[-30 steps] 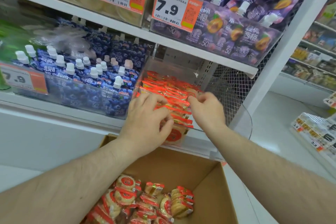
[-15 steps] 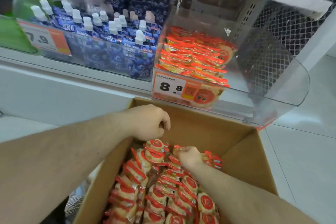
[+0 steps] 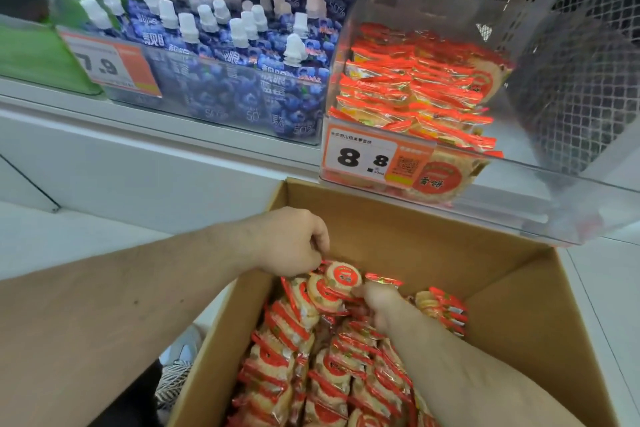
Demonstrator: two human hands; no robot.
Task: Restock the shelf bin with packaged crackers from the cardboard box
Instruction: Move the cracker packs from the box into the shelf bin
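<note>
Supermarket shelving fills the top of the head view, white floor at both sides; the clear shelf bin (image 3: 491,163) sits at the shelf's right end, part-filled with red cracker packs (image 3: 415,87), an orange price tag (image 3: 374,159) on its front; blue spouted pouches (image 3: 242,80) fill the neighbouring bin to the left. Below, the open cardboard box (image 3: 519,305) holds many packaged crackers (image 3: 311,374), heaped toward its left wall and near edge. The step looks like gathering another handful: the left hand (image 3: 294,246) curls its fingers at the top pack by the far left corner; the right hand (image 3: 377,302) is buried among packs, grip mostly hidden. Next, both hands need a firm hold before lifting the bunch up over the bin's front lip.
</note>
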